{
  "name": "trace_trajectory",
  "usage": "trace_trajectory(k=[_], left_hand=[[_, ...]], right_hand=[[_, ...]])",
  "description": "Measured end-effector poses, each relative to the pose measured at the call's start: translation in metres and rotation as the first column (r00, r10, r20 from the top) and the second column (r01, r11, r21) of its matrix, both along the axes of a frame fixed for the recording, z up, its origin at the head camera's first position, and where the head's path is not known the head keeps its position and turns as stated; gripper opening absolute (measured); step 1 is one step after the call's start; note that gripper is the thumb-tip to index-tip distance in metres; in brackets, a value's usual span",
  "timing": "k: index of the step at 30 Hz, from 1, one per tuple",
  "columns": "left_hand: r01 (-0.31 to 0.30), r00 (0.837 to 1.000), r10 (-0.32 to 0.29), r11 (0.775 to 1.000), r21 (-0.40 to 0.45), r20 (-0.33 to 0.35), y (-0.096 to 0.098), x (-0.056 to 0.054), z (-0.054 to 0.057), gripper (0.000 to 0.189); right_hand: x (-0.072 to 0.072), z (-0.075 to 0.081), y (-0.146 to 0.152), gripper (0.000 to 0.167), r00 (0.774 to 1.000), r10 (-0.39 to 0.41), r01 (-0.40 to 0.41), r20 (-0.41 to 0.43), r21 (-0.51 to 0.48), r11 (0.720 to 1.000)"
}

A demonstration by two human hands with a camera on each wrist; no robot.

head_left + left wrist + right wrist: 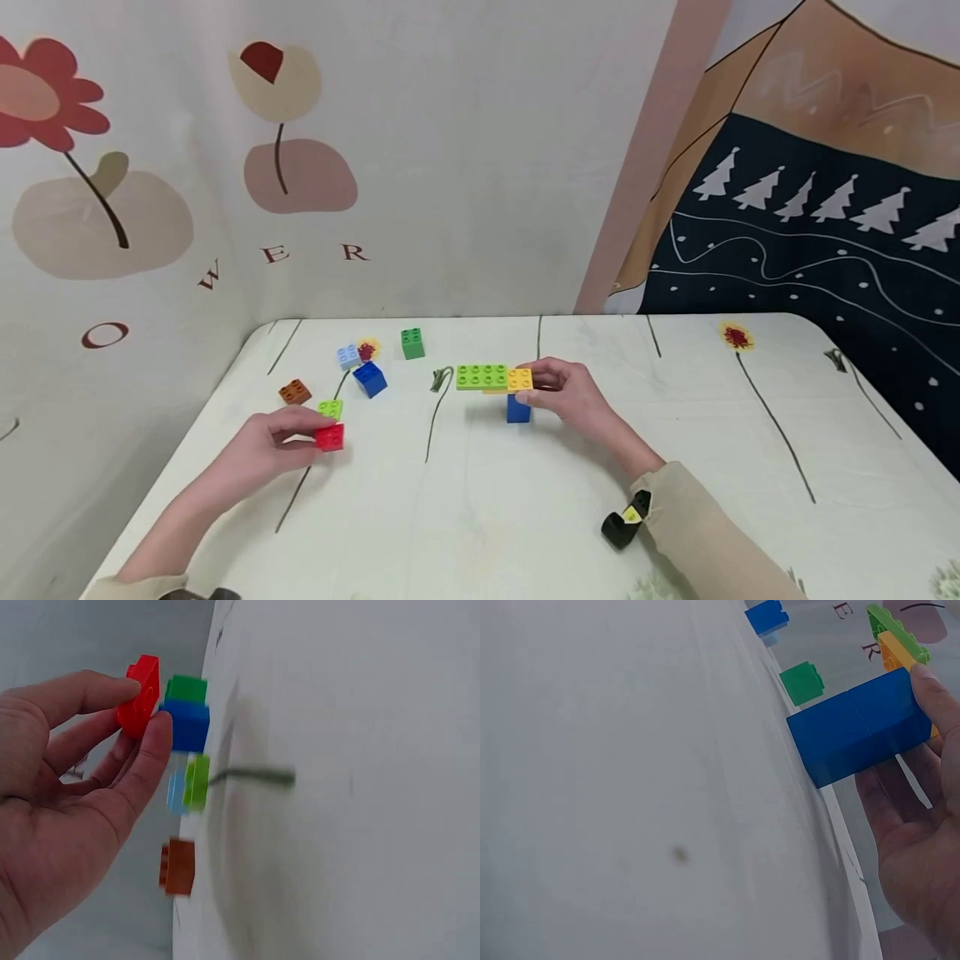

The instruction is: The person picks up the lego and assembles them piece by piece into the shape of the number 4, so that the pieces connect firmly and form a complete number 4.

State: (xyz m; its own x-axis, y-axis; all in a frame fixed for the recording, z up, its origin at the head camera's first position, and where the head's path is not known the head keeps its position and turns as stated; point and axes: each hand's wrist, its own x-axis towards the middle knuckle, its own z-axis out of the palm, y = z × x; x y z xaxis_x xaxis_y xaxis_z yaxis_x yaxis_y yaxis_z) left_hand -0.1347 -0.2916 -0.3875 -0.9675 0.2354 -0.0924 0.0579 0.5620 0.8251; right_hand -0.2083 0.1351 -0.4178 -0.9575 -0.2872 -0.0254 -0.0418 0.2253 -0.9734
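My left hand (pixel 258 450) pinches a red toy brick (pixel 330 437) between thumb and fingertips, above the left part of the table. Just behind it is a small lime green brick (pixel 330 408), which stands apart from the red one in the left wrist view. My right hand (pixel 577 398) grips a built piece near the middle. On top, that piece has a long lime green brick (pixel 482 377) reaching out to the left and a yellow brick (pixel 520 380). Underneath are blue bricks (pixel 861 727), stacked, with the thumb against their side in the right wrist view.
Loose bricks lie at the table's (pixel 465 500) back left: brown (pixel 295 392), light blue (pixel 348 357), dark blue (pixel 371 379) and green (pixel 412 343). A printed cloth wall (pixel 465 167) rises behind the table's far edge.
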Motion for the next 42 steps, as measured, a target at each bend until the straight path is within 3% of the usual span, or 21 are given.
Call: trace_trajectory(k=[4, 9, 13, 20, 27, 33, 42], left_hand=[[0.030, 0.999, -0.031, 0.997, 0.073, 0.014, 0.023, -0.006, -0.001, 0.036], [0.061, 0.998, -0.059, 0.992, 0.115, -0.020, 0.057, -0.020, -0.004, 0.034], [0.050, 0.999, -0.047, 0.989, 0.142, -0.023, 0.083, -0.033, -0.003, 0.035], [0.008, 0.999, -0.018, 0.980, 0.200, 0.052, 0.118, -0.053, -0.002, 0.037], [0.018, 0.996, -0.040, 0.969, 0.247, 0.084, 0.138, -0.063, -0.009, 0.041], [0.018, 0.993, -0.049, 0.963, 0.268, 0.108, 0.151, -0.067, -0.009, 0.051], [0.029, 0.986, -0.087, 0.931, 0.365, 0.141, 0.160, -0.071, -0.008, 0.056]], right_hand=[[0.000, -0.001, 0.001, 0.041, 1.000, 0.002, -0.002, -0.001, 0.001, 1.000], [-0.002, 0.000, 0.002, 0.040, 1.000, -0.012, 0.012, 0.008, -0.006, 1.000], [-0.004, 0.000, 0.002, 0.040, 1.000, -0.006, 0.006, 0.012, -0.011, 1.000], [-0.003, 0.000, 0.000, 0.040, 1.000, -0.008, 0.008, 0.002, 0.000, 1.000], [-0.002, -0.001, -0.001, 0.040, 1.000, -0.016, 0.016, 0.009, 0.003, 1.000], [-0.002, -0.002, -0.001, 0.040, 1.000, -0.020, 0.020, 0.012, 0.006, 1.000], [-0.002, -0.001, 0.000, 0.040, 1.000, -0.015, 0.015, 0.007, 0.007, 1.000]])
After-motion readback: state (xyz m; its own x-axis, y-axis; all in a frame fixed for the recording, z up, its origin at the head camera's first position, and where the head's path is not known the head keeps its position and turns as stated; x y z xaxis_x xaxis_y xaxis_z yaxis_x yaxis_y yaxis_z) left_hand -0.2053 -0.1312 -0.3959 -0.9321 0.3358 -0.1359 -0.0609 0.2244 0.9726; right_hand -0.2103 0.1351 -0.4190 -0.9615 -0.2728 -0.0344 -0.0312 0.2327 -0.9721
